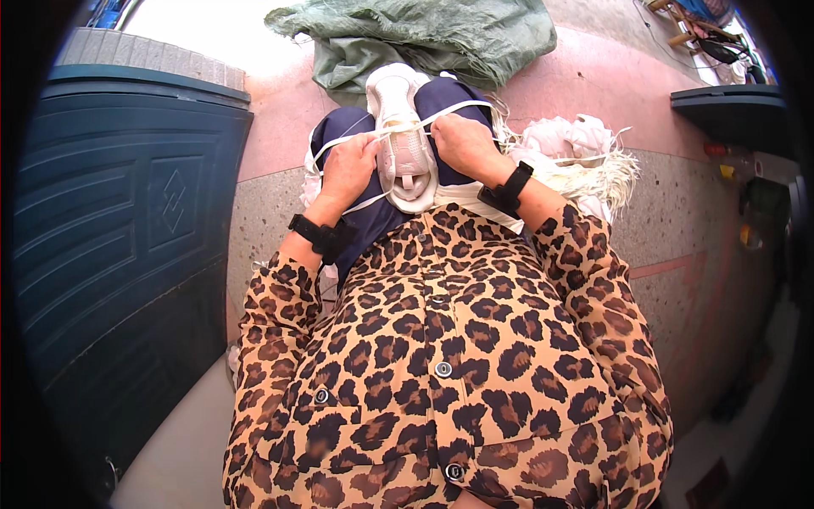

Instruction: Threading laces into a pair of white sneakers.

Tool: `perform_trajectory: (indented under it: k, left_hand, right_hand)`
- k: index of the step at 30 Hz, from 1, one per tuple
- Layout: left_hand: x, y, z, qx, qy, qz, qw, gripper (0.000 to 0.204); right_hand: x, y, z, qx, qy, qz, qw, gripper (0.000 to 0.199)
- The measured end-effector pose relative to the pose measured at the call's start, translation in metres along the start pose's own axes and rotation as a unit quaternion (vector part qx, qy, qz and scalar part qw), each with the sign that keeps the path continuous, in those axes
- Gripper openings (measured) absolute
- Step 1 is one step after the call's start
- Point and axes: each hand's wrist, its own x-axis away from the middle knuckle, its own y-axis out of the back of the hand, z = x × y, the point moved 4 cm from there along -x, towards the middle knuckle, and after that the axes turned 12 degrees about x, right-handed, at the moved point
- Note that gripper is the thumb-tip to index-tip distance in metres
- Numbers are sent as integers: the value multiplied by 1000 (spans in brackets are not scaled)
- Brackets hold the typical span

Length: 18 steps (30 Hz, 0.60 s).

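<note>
A pale pink and white sneaker [407,153] rests between my knees, its toe pointing away from me and its heel toward my body. White shoelace [465,105] runs across the shoe and loops out over both knees. My left hand [348,172] is closed on the lace at the shoe's left side. On the right side, my right hand [465,146] is closed too, with lace at its fingers close to the eyelets. Both fingertips are small and partly hidden. Each wrist wears a black strap.
A crumpled green woven sack [424,38] lies beyond my knees. On the floor to the right is a pile of pinkish-white items with a bundle of white laces [606,178]. A dark blue panelled door [136,187] stands at left, another dark panel [721,119] at right.
</note>
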Motion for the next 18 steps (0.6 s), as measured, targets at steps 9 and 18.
perform_trajectory:
  k: [9, 18]
  left_hand:
    - [6, 4, 9, -10, -22, -52, 998, 27]
    - [5, -2, -12, -208, -131, -106, 964, 16]
  right_hand:
    - [-9, -4, 8, 62, 7, 48, 997, 16]
    - [-10, -12, 21, 161, 165, -31, 973, 9]
